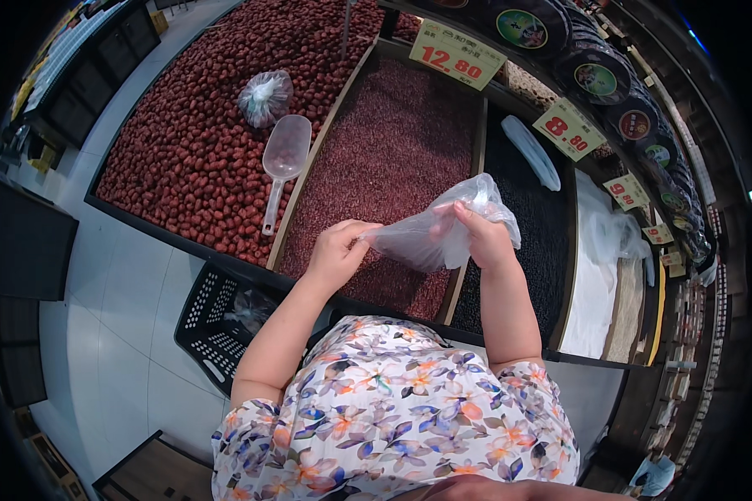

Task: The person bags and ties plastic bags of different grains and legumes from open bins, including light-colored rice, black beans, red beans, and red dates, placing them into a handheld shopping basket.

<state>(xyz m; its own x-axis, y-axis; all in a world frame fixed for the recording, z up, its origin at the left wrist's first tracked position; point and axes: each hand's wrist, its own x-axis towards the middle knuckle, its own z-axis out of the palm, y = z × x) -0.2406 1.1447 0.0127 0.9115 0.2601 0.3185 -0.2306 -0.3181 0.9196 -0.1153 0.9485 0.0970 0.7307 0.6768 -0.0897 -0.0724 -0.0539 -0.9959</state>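
A thin clear plastic bag [422,238] is stretched between my two hands above a bin of small red beans [384,134]. My left hand [339,253] pinches one corner of it with the fingertips. Around the bunched other end, my right hand [486,236] is closed, thumb on top. The bag hangs slack and see-through, with nothing visible inside it. Beneath my right forearm lies a bin of black beans or grains [510,284]. A clear plastic scoop [286,154] rests on the red dates [184,150] left of my hands.
On the dates sits a bundled clear bag [266,98]. A pale elongated scoop or bag [530,153] lies on the black bin. Price signs [457,53] and round dark packages [589,75] line the far right. A black shopping basket [217,321] stands at my left side.
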